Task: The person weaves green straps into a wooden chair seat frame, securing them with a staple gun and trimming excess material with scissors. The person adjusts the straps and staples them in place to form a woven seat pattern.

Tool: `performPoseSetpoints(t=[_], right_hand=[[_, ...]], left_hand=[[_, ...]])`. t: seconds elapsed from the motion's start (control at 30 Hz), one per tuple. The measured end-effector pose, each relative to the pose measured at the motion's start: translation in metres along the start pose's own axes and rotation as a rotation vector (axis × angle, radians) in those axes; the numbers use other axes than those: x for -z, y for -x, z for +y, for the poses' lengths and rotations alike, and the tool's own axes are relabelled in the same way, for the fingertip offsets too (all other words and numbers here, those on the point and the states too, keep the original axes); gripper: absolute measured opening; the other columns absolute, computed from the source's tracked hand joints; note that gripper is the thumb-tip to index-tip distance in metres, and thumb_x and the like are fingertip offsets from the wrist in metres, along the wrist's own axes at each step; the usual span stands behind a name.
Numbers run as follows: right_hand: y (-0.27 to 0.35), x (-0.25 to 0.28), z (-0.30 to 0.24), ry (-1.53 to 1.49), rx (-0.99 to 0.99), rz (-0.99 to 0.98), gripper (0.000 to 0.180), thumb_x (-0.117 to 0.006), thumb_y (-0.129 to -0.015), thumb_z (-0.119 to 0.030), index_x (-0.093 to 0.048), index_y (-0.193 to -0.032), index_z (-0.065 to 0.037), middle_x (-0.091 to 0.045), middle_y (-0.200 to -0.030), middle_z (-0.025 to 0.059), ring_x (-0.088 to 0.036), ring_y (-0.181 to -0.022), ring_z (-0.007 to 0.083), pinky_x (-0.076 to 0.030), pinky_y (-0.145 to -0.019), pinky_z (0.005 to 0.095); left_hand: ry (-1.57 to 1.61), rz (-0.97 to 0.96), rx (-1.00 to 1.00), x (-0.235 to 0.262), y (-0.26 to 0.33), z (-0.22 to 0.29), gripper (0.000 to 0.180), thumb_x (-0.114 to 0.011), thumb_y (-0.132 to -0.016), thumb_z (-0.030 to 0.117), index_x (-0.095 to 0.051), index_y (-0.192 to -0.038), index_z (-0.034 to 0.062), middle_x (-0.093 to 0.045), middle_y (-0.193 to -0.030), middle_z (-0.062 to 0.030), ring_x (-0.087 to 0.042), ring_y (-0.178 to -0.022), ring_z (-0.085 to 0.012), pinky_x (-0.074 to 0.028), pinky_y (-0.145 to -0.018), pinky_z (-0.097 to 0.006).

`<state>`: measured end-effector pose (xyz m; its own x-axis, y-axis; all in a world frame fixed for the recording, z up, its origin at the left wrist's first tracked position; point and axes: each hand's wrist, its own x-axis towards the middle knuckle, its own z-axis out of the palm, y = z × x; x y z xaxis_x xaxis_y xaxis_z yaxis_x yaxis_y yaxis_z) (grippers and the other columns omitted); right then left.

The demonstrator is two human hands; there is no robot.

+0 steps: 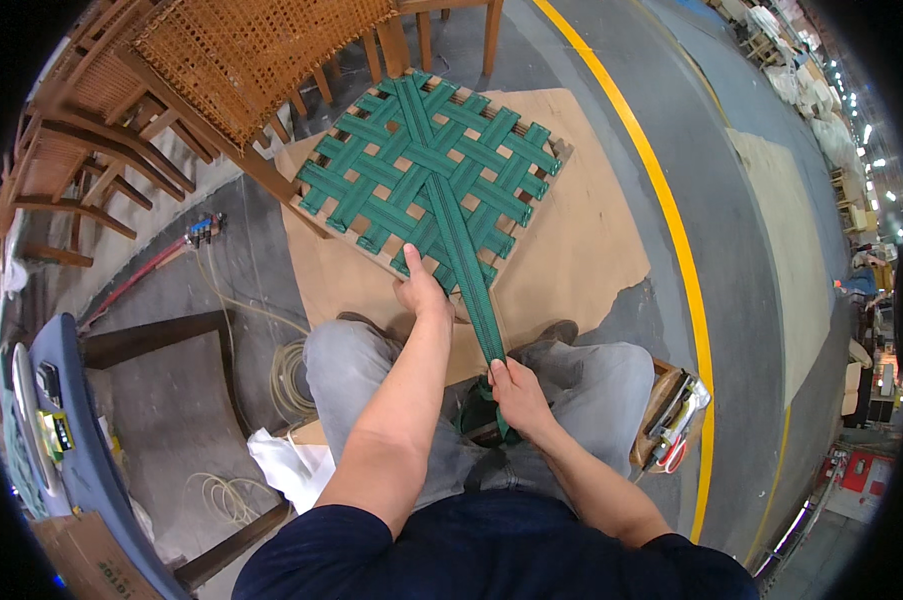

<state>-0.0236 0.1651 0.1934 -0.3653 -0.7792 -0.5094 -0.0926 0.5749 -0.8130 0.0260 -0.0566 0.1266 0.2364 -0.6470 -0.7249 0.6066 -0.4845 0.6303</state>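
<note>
In front of me is a wooden chair seat frame (561, 160) woven across with green webbing (386, 210). My left hand (423, 290) grips its near edge, thumb on top and the fingers hidden beneath. A long loose green strap (461, 260) runs from the weave down toward me, lying over the crossed bands. My right hand (519, 395) is closed around this strap between my knees and holds it taut. More of the strap hangs in folds below that hand. The frame's far left corner is close to a wooden chair with a cane panel (261, 60).
Flat cardboard (596, 230) lies under the seat frame. At my right knee a staple gun (679, 415) rests on a wooden support. A coiled air hose (289, 380) lies left of my legs, near a dark wooden frame (156, 340). Stacked chairs (101, 150) stand far left; a yellow line (661, 190) crosses the floor.
</note>
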Motion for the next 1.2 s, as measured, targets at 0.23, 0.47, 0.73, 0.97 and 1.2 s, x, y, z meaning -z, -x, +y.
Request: performPoseSetpoints(t=[0.23,0.47,0.73,0.97,1.2], right_hand=[[-0.017,-0.011,0.031,0.019,-0.053,-0.022,0.044,-0.048,-0.114,-0.033,-0.060,-0.088,0.001,-0.058,-0.071,0.0146,-0.060,-0.068,0.0264,-0.047,-0.067,0.0436],[-0.024,-0.019,0.046,0.070,-0.072,-0.026,0.048,-0.046,-0.113,-0.036,-0.061,-0.086,0.001,-0.062,-0.075,0.0192,-0.062,-0.073,0.0361,-0.047,-0.071,0.0473],[-0.066,-0.035,0.058,0.458,-0.054,0.023,0.046,-0.044,-0.113,-0.039,-0.067,-0.110,0.001,-0.071,-0.102,0.0317,-0.066,-0.105,0.0541,-0.050,-0.092,0.0599],[-0.107,-0.043,0.056,0.312,0.043,-0.032,0.037,-0.049,-0.110,-0.030,-0.066,-0.113,0.002,-0.071,-0.106,0.0330,-0.067,-0.108,0.0515,-0.052,-0.091,0.0541],[-0.124,-0.046,0.081,0.489,-0.116,-0.086,0.033,-0.050,-0.105,-0.022,-0.071,-0.118,0.000,-0.072,-0.111,0.0317,-0.069,-0.108,0.0508,-0.054,-0.092,0.0552]], left_hand=[[-0.168,0.077,-0.055,0.001,-0.007,-0.003,0.091,-0.077,-0.094,0.056,-0.045,-0.145,-0.0123,-0.057,-0.145,-0.0256,-0.060,-0.128,-0.0359,-0.054,-0.106,-0.047],[-0.153,0.037,-0.046,0.002,-0.005,0.000,0.093,-0.076,-0.095,0.056,-0.042,-0.147,-0.0131,-0.056,-0.146,-0.0263,-0.060,-0.128,-0.0368,-0.054,-0.107,-0.048],[-0.138,-0.057,-0.018,0.004,-0.004,0.001,0.092,-0.074,-0.097,0.054,-0.036,-0.152,-0.0102,-0.055,-0.147,-0.0241,-0.059,-0.130,-0.0338,-0.052,-0.107,-0.048],[-1.118,-0.741,0.069,0.079,0.023,0.015,0.093,-0.086,-0.089,0.036,-0.036,-0.157,-0.0029,-0.052,-0.155,-0.0204,-0.056,-0.139,-0.0329,-0.047,-0.112,-0.044],[-1.872,-0.777,-0.413,0.076,0.028,-0.014,0.069,-0.057,-0.102,0.060,-0.076,-0.102,-0.0062,-0.076,-0.101,-0.0291,-0.073,-0.102,-0.0477,-0.054,-0.098,-0.052]])
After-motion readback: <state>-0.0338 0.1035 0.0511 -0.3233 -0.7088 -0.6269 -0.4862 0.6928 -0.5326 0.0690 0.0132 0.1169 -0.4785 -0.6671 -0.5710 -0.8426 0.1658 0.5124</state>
